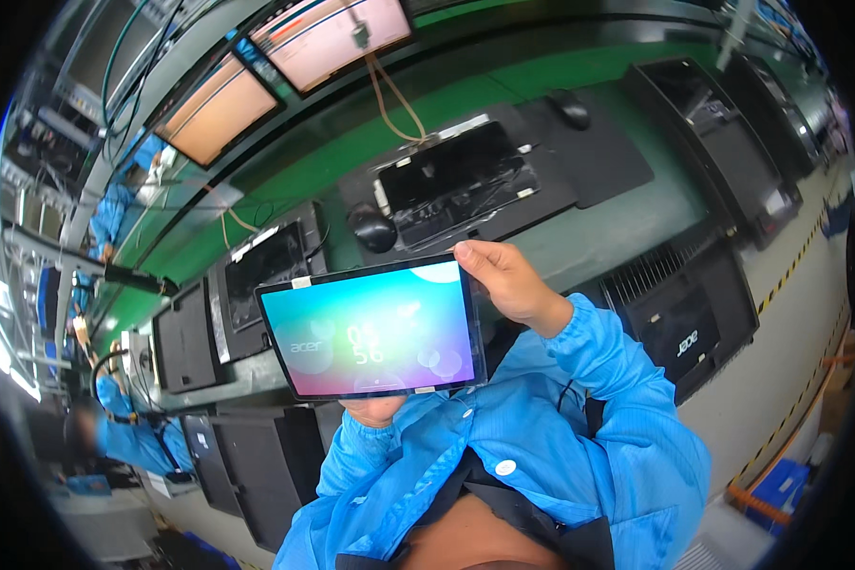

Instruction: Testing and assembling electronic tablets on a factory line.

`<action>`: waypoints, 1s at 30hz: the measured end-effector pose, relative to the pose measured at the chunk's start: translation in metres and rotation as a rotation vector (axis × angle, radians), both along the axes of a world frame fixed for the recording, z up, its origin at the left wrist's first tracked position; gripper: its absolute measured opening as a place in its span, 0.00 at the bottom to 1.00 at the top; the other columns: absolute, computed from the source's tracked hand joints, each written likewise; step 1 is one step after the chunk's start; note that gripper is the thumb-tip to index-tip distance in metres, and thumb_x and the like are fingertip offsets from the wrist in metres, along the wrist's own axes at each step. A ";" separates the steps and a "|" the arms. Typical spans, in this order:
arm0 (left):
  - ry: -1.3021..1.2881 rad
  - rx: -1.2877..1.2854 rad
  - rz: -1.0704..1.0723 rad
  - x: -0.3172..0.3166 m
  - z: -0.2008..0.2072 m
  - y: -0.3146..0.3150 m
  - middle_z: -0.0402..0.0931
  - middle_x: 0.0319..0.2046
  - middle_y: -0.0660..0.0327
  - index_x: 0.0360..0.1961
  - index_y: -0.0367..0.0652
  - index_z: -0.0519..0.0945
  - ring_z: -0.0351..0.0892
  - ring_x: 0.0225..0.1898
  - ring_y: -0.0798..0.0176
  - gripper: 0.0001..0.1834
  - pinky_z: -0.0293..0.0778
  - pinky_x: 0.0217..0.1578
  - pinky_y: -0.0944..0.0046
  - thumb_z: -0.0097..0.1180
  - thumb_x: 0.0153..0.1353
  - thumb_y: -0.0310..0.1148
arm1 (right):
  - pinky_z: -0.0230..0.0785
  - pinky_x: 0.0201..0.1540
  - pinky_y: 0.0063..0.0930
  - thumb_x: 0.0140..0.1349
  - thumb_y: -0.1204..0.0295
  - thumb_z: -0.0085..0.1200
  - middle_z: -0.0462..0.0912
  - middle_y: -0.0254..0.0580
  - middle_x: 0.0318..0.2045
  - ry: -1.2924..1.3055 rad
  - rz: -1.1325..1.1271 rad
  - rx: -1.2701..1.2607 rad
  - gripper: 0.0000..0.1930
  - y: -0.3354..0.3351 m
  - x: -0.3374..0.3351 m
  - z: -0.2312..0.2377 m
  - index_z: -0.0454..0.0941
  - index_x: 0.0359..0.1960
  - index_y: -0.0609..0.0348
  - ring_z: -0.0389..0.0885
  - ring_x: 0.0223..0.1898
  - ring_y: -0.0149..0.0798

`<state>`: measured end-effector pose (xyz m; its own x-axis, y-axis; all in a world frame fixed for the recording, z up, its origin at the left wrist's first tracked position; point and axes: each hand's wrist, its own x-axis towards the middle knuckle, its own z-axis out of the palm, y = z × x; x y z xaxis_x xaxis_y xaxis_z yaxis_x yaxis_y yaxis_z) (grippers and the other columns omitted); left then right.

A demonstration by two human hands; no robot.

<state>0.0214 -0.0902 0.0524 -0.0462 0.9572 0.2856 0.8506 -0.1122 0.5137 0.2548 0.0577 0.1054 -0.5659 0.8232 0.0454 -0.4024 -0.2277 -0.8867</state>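
Note:
A tablet (370, 328) with a lit blue-to-pink screen is held up before me, tilted, with small pale tape tabs on its edges. My right hand (513, 285) grips its upper right corner, thumb on the edge and the fingers behind. Under the lower edge, my left hand (374, 410) supports it from below; its fingers are hidden behind the tablet. Beyond it, on a black mat, lies a dark-screened tablet (456, 176) with clear film and pale tape tabs. A black mouse (371, 228) sits left of that one.
Two lit monitors (220, 109) stand at the far left, with a cable hanging near them. Another mouse (570, 108) lies on the mat. Black trays with tablets (693, 318) are at the right, more trays (185, 337) at the left. A blue-sleeved co-worker (133, 437) is at the left.

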 end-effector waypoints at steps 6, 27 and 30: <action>0.348 0.171 0.138 -0.018 0.014 -0.021 0.78 0.56 0.55 0.57 0.44 0.78 0.76 0.55 0.51 0.28 0.70 0.57 0.54 0.63 0.60 0.48 | 0.68 0.60 0.41 0.68 0.59 0.55 0.68 0.57 0.63 -0.403 -0.270 0.961 0.24 0.007 -0.032 0.010 0.75 0.61 0.60 0.72 0.61 0.54; -2.225 -0.008 -0.192 -0.043 -0.003 -0.011 0.65 0.69 0.51 0.71 0.44 0.63 0.63 0.69 0.47 0.37 0.54 0.71 0.44 0.40 0.69 0.57 | 0.44 0.73 0.64 0.58 0.53 0.64 0.66 0.56 0.67 -0.794 -0.265 1.454 0.33 -0.009 -0.109 0.016 0.74 0.61 0.60 0.58 0.72 0.57; -2.410 0.011 -0.304 -0.046 -0.001 -0.011 0.66 0.68 0.49 0.70 0.43 0.65 0.64 0.69 0.44 0.37 0.56 0.70 0.43 0.42 0.68 0.57 | 0.52 0.69 0.67 0.54 0.56 0.68 0.68 0.55 0.66 -0.586 0.024 1.401 0.30 -0.057 -0.107 -0.001 0.78 0.55 0.60 0.64 0.70 0.57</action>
<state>-0.0248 -0.1008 0.0517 -0.0799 0.9964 -0.0267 -0.9856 -0.0749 0.1515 0.1477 0.0007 0.1040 -0.7936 0.2990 0.5299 0.0643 0.9072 -0.4157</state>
